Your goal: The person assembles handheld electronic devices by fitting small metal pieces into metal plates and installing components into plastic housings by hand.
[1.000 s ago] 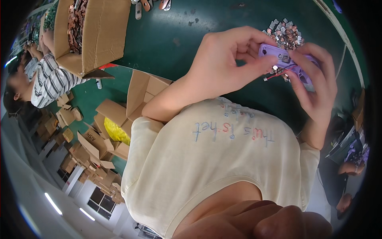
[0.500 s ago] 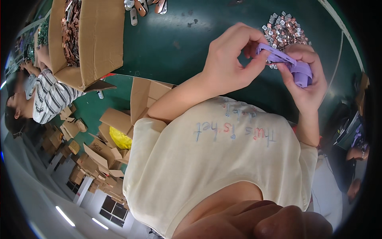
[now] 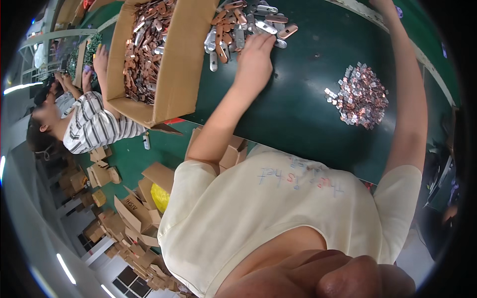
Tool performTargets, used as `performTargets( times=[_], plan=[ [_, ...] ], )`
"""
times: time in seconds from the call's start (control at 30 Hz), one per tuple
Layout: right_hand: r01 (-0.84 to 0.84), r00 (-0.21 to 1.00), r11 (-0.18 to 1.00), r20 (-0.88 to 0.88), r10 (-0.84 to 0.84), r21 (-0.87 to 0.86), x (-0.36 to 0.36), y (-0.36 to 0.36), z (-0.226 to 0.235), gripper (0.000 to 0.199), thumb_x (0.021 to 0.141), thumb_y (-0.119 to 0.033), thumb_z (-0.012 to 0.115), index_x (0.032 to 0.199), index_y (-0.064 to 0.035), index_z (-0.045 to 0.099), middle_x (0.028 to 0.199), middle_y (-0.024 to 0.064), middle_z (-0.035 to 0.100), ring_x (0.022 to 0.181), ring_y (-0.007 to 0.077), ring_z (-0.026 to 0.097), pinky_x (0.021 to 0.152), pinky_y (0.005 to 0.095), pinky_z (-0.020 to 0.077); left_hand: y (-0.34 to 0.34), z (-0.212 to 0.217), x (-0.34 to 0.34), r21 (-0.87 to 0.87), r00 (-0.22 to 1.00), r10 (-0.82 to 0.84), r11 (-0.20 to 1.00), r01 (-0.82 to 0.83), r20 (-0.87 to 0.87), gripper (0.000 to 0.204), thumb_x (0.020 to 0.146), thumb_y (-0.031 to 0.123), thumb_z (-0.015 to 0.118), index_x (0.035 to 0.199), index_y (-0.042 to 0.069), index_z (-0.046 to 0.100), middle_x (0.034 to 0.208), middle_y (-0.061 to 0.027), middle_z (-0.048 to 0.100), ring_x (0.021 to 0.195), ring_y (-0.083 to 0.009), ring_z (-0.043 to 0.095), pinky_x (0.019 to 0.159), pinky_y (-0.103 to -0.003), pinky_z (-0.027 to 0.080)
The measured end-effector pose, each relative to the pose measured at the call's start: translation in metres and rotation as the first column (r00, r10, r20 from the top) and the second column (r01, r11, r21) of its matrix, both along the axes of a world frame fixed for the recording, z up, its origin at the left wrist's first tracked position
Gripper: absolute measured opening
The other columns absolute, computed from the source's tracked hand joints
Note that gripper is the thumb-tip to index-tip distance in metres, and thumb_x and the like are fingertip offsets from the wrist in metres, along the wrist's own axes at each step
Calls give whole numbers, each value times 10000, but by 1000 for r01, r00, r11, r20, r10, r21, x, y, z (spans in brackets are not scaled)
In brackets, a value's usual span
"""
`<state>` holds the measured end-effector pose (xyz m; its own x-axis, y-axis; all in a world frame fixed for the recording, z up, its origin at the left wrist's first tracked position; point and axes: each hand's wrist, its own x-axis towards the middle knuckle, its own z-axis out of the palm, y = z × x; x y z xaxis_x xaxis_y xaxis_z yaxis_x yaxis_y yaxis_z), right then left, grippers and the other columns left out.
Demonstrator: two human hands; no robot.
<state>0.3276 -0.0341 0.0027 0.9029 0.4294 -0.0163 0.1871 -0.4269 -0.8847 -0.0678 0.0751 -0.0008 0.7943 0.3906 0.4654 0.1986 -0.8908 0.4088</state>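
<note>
My left hand (image 3: 255, 64) reaches into a pile of oblong metal plates (image 3: 240, 37), silver and copper-coloured with rounded ends. Its fingers are stretched out over the near right side of the pile, and the thumb is hidden beneath. No plate shows lifted in that hand. At the upper right, my right arm extends far over the table edge. Only part of my right hand (image 3: 381, 4) shows at the top of the picture, its fingers cut off by the frame. A small purple thing (image 3: 399, 11) is close to that wrist.
A cardboard box (image 3: 181, 64) full of similar plates stands left of the pile. On the dark green table (image 3: 303, 94), a heap of small square metal pieces (image 3: 365, 99) lies at right. Another person in a striped shirt (image 3: 109, 121) works at far left; open cartons (image 3: 141, 213) lie beyond.
The purple plastic part is no longer in my hands. My left hand has moved left to the oblong plates; my right hand has moved far up. The view has shifted.
</note>
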Motion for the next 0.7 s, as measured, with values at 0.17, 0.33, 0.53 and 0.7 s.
performTargets(
  times=[0.17,0.33,0.53,0.7],
  plan=[
    [-449,874,893,190,447,-34,-123,-59,62,268,749,-137,644,940,17,535,831,77,587,796,152,557,751,282,441,-14,6,2,193,999,18,981,-11,-37,135,731,73,607,845,13,647,886,-93,611,866,-259,557,770,-344,450],
    [-966,199,213,101,975,-147,-266,-161,95,68,808,-66,575,847,-16,597,817,91,591,763,226,586,688,302,472,-48,22,-21,197,980,191,964,-176,-61,173,723,69,624,893,36,630,915,-72,600,893,-251,546,759,-340,449],
    [-576,732,816,472,490,47,-256,-226,27,65,773,21,591,835,15,611,791,101,607,640,185,564,572,250,451,-194,60,-93,-618,900,-433,720,316,-45,124,694,3,628,807,54,633,804,-80,598,787,-238,579,690,-318,483],
    [-428,864,873,391,318,234,-254,-237,4,95,787,-7,608,879,-2,634,742,68,597,600,96,521,546,197,409,-234,9,-101,-772,832,-449,634,39,-327,250,748,166,670,962,44,628,981,-87,603,909,-229,563,794,-308,451]
  ],
)
